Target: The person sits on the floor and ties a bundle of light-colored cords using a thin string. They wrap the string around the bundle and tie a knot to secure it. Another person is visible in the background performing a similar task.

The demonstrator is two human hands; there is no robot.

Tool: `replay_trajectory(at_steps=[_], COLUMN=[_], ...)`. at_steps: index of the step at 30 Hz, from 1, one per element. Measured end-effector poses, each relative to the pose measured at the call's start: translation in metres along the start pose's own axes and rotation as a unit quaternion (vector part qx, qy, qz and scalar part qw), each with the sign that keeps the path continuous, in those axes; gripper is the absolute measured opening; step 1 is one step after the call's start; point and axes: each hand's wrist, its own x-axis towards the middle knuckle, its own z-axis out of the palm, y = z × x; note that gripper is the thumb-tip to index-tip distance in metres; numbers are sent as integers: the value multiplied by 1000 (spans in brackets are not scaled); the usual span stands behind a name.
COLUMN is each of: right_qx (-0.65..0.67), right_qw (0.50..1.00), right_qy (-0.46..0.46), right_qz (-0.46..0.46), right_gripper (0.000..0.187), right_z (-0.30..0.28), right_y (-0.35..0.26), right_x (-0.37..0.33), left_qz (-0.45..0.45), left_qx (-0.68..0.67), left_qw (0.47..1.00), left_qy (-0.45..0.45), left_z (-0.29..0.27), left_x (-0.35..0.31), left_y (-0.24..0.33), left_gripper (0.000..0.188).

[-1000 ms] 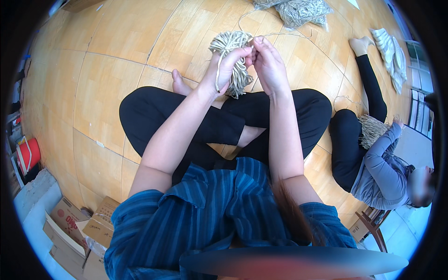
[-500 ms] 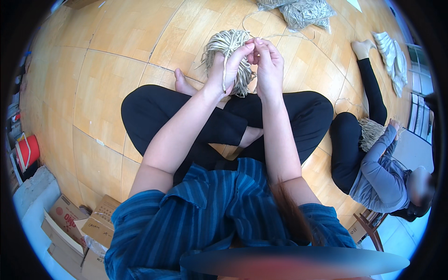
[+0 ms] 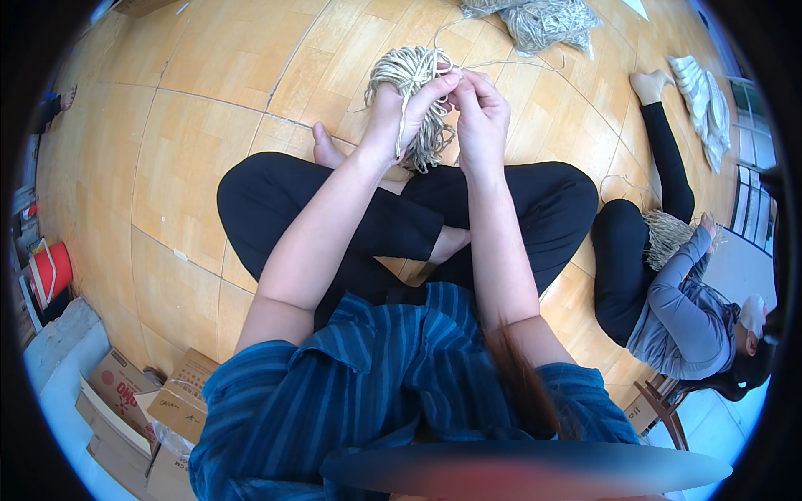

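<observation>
Red print marks the brown carton [image 3: 121,388] at the lower left, and dark handwriting runs over the taped box [image 3: 180,397] beside it; another carton [image 3: 640,412], at the lower right by a wooden chair [image 3: 666,409], carries dark print, partly cut off by the chair. A red bucket [image 3: 52,271] stands at the left edge; clear bags of cord [image 3: 547,25] lie on the wooden floor [image 3: 200,167] at the top, with a pale striped cloth [image 3: 702,108] at the upper right; a co-worker [image 3: 681,317] in grey sits to the right, a second bundle [image 3: 666,236] at the lap. The looped cord bundle [image 3: 409,67] is held up beyond the person's crossed legs [image 3: 334,204]; the left hand [image 3: 397,121] grips it, its fingers partly hidden behind the loops; the right hand's [image 3: 482,121] fingers are pinched on a thin strand [image 3: 510,63] at the bundle's right side, nearly touching the left thumb; the strand trails rightward.
</observation>
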Motion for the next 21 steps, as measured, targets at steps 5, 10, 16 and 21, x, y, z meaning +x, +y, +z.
replay_trajectory(at_steps=[5,10,16,21], right_qx=[64,188,198,30], right_qw=[996,976,971,999], right_qy=[-21,-9,-5,32], right_qz=[61,113,136,4], right_gripper=[20,18,14,15], right_z=[-4,3,4,8], right_y=[-3,-2,-4,5], right_x=[4,1,2,4], left_qz=[16,64,83,83], left_qx=[14,31,59,81], left_qw=[1000,997,994,993], left_qy=[-17,15,36,15], left_z=[-1,3,4,0], left_x=[0,-1,-5,-2], left_y=[5,7,7,3], left_gripper=[23,18,19,12])
